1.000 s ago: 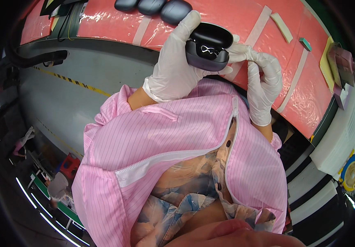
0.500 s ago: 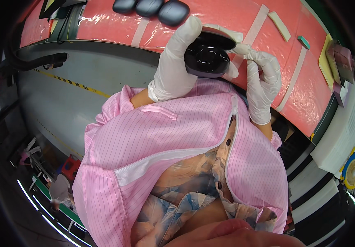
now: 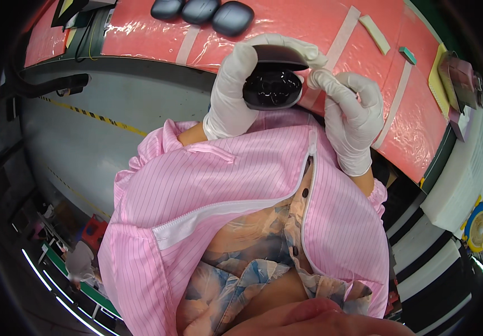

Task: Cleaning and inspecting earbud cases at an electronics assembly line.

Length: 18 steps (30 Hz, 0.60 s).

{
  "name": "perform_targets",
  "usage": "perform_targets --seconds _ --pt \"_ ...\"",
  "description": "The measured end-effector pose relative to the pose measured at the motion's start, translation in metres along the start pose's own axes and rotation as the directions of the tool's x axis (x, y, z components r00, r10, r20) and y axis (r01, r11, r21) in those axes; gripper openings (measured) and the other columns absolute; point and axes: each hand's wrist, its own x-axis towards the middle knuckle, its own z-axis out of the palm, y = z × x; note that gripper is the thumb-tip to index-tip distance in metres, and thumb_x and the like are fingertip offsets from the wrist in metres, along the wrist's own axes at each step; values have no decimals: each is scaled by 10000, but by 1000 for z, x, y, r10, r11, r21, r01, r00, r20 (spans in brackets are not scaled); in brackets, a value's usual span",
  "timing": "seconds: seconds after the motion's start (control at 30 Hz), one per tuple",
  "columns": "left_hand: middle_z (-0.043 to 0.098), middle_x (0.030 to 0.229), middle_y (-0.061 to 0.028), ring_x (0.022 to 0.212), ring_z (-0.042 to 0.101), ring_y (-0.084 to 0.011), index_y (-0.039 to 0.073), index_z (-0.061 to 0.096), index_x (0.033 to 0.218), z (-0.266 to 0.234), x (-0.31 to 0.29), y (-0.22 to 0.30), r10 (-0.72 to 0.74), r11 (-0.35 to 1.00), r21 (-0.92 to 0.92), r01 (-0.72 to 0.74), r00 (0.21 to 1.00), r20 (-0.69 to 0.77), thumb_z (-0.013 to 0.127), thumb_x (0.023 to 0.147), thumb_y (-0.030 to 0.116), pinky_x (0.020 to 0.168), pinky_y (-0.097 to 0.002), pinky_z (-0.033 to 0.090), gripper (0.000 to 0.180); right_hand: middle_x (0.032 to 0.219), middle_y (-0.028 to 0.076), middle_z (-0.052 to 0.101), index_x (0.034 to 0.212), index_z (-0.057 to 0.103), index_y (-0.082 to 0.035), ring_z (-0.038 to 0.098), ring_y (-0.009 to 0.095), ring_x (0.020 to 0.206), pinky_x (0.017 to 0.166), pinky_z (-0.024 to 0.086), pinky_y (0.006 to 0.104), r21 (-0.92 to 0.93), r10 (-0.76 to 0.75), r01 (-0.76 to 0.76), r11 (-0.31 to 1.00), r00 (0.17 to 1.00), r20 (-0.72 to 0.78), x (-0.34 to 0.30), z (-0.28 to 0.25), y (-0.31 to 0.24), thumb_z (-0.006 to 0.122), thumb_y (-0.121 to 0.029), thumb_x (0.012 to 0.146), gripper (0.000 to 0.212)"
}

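Observation:
My left hand, in a white glove, grips an earbud charging case with its lid raised. The glossy black inside with its shaped hollows faces me. My thumb is on the case's left side, and the fingers wrap behind the lid. My right hand, also gloved in white, is at the case's right edge with its fingers curled and the tips pressed together. Whatever those fingertips may hold is hidden. Three closed dark blue-grey cases lie in a row on the table beyond my left hand.
A red plastic-covered mat with pale tape strips covers the table. At its right lie a cream strip, a small green block and a yellow pad. A yellow fan and white foam stand farther right.
The case in my left hand has shifted slightly left and its lid tilts further toward me. My right fingertips have moved left, closer to the case's edge.

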Motion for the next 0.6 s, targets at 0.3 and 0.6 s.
perform_targets --seconds 0.3,0.6 --pt "677 870 -108 715 663 -227 8 627 998 3 4 17 -385 852 -480 211 873 -299 447 940 519 571 -362 567 546 984 89 604 1035 639 -7 640 170 889 764 531 278 414 329 -230 880 927 -183 -21 21 19 554 133 837 257" --pt "681 861 -155 753 675 -315 -41 611 1003 -2 4 15 -396 815 -511 272 906 -150 368 960 530 555 -358 555 622 963 86 624 1008 635 0 643 172 876 773 518 270 605 413 -264 751 903 -119 -5 9 1 561 121 833 224"
